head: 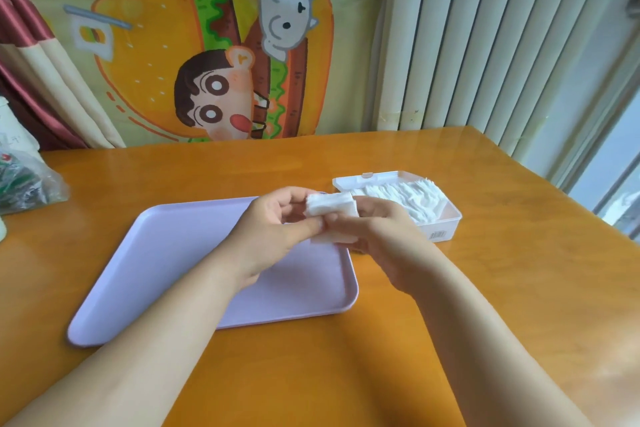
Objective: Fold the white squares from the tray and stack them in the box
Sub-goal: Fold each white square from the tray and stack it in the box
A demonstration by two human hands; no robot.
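Note:
Both hands hold one white square (331, 206) above the far right corner of the lilac tray (166, 253). My left hand (273, 222) pinches its left edge between thumb and fingers. My right hand (374, 229) grips its right side, and the square is bent over between them. A lower flap of white (330, 237) shows under the fingers. The white plastic box (440, 225) stands just right of the hands, lid open at the back, with several folded white squares (412, 199) stacked inside.
The orange wooden table (485, 288) carries the tray and box. A clear plastic bag (24, 184) lies at the far left edge. A cartoon cloth hangs behind the table, with a radiator and window at the right.

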